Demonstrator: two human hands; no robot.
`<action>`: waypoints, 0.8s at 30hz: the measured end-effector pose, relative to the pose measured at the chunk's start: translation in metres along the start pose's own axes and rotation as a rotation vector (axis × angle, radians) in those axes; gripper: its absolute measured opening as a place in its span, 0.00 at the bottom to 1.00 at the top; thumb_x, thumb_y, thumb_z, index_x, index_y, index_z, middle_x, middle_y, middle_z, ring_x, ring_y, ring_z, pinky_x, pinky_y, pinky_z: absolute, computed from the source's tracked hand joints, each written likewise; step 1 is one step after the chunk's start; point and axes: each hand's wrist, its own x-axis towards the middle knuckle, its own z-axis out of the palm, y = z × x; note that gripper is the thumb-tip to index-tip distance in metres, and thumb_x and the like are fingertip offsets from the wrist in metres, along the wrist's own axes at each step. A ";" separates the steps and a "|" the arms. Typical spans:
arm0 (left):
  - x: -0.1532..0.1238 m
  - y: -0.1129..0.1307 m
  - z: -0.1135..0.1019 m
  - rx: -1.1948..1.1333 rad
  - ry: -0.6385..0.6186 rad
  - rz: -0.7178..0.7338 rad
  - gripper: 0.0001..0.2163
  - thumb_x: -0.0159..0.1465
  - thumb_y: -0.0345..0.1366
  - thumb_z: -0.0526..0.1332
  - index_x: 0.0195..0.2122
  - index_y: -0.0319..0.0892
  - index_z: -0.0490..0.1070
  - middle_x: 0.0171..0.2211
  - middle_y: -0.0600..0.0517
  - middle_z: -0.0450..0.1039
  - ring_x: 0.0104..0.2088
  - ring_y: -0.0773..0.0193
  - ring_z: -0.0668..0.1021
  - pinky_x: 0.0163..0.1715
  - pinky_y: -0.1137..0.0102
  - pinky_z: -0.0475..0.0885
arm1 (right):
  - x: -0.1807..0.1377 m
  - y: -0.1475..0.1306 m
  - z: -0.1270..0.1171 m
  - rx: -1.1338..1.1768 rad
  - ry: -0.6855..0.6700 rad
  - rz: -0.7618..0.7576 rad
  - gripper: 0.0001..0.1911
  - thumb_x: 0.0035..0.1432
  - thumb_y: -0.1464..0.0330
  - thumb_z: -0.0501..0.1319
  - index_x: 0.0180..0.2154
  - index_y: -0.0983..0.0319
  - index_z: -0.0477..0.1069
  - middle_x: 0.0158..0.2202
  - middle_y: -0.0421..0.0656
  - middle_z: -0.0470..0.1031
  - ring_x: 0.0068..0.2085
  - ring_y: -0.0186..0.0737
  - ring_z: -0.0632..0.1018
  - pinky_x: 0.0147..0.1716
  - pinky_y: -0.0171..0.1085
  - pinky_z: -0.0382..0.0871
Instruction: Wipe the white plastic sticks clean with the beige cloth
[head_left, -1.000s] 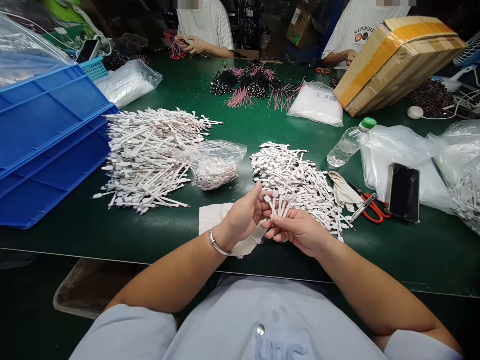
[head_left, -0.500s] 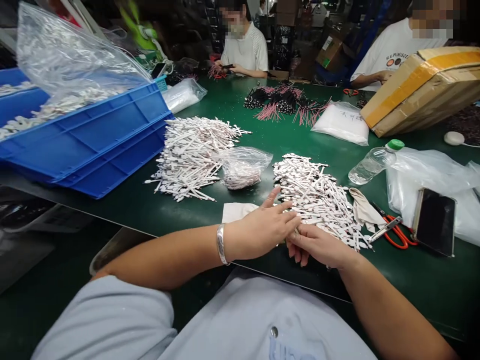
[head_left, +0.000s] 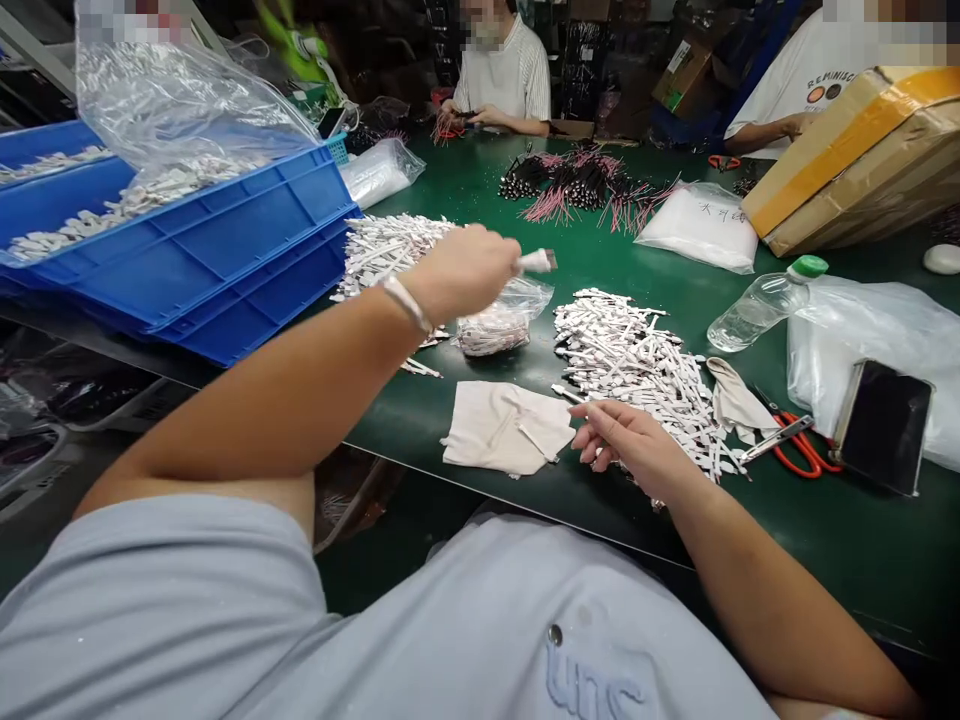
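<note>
My left hand [head_left: 469, 270] is raised, closed round a short white cable; its plug [head_left: 537, 261] with a metal-looking tip sticks out to the right. Below that hand are a clear bag of white cables [head_left: 491, 332] and the left pile of short white cables [head_left: 386, 245], partly hidden by my arm. My right hand [head_left: 630, 440] is low over the table, fingers pinched at the end of a thin white cable [head_left: 566, 393]. Right behind it lies another pile of white cables [head_left: 630, 370]. A beige cloth [head_left: 480, 430] lies flat to its left, a slim white piece [head_left: 537, 442] on it.
Blue crates [head_left: 247, 270] with white parts stand left. On the right are a bottle [head_left: 761, 308], orange-handled scissors [head_left: 806, 450], a phone [head_left: 889, 425] and a cardboard box [head_left: 855, 160]. Two people sit across the green table [head_left: 450, 185], near black and pink wires [head_left: 585, 185].
My left hand has left my right hand and swung up and left with a white cable, uncovering the cloth. The right hand stays low near the pile. The view has shifted slightly.
</note>
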 end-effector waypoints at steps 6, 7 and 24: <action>0.044 -0.024 0.011 0.121 -0.241 -0.152 0.12 0.61 0.34 0.56 0.36 0.32 0.75 0.31 0.45 0.71 0.41 0.53 0.75 0.43 0.63 0.65 | 0.002 0.000 0.001 -0.028 0.049 0.024 0.31 0.49 0.43 0.67 0.38 0.64 0.71 0.31 0.44 0.71 0.28 0.35 0.73 0.21 0.27 0.67; 0.046 -0.024 0.015 0.115 -0.260 -0.139 0.11 0.59 0.35 0.57 0.35 0.32 0.75 0.30 0.46 0.71 0.41 0.53 0.75 0.43 0.64 0.65 | 0.002 0.000 0.001 -0.030 0.045 0.022 0.31 0.49 0.43 0.67 0.39 0.64 0.71 0.31 0.44 0.71 0.28 0.35 0.73 0.21 0.27 0.68; 0.017 0.003 0.016 0.140 -0.218 -0.058 0.15 0.65 0.37 0.50 0.41 0.34 0.73 0.35 0.46 0.74 0.36 0.65 0.69 0.39 0.71 0.62 | 0.002 0.022 0.024 -1.257 0.094 -0.373 0.14 0.55 0.65 0.72 0.39 0.64 0.72 0.37 0.43 0.69 0.40 0.43 0.71 0.36 0.35 0.63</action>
